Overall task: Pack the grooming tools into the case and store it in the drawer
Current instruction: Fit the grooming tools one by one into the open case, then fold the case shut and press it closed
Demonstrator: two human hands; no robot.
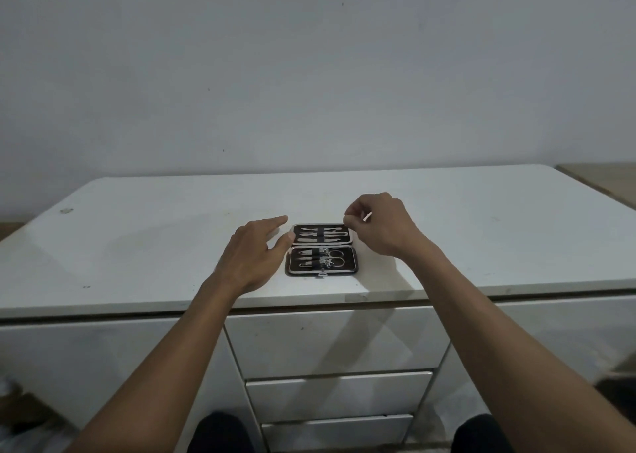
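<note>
Item: black hinged grooming case with metal trim [322, 249], lying open at frame centre on my white dresser top [137, 246], long axis left to right, hinge across the middle. Steel tools [321, 235] strapped in both halves. My left hand [254, 253], fingers loosely spread, touches its left edge. My right hand [375, 223], at the upper right corner, pinches something small; unidentifiable. White drawers [337, 342] closed below; nothing obstructs.
</note>
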